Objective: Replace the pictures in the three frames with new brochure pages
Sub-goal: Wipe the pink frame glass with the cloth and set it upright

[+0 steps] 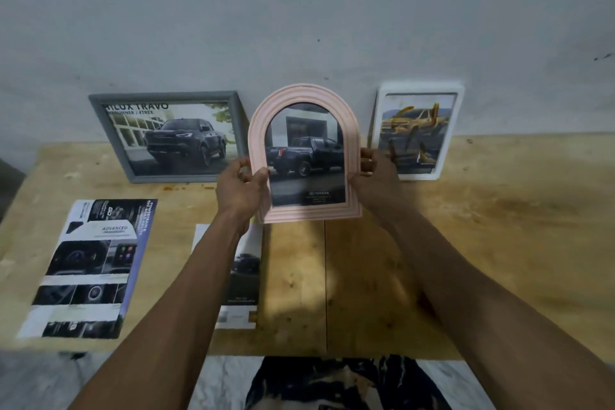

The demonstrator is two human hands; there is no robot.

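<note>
I hold a pink arched frame [352,143] upright above the wooden table [499,226], facing me; it shows a dark pickup truck page. My left hand [241,190] grips its lower left edge, thumb on the front. My right hand [376,176] grips its right edge, fingers curled behind. A grey rectangular frame [109,130] with a dark truck picture leans on the wall at the left. A white frame [456,130] with a yellow truck picture leans on the wall at the right. Two loose brochure pages lie flat: one [90,270] at the left, another [243,276] partly under my left forearm.
The grey wall [299,10] rises straight behind the table. The table's front edge runs near my lap, with a seam [325,286] down its middle. Bare wood shows on the right half of the table.
</note>
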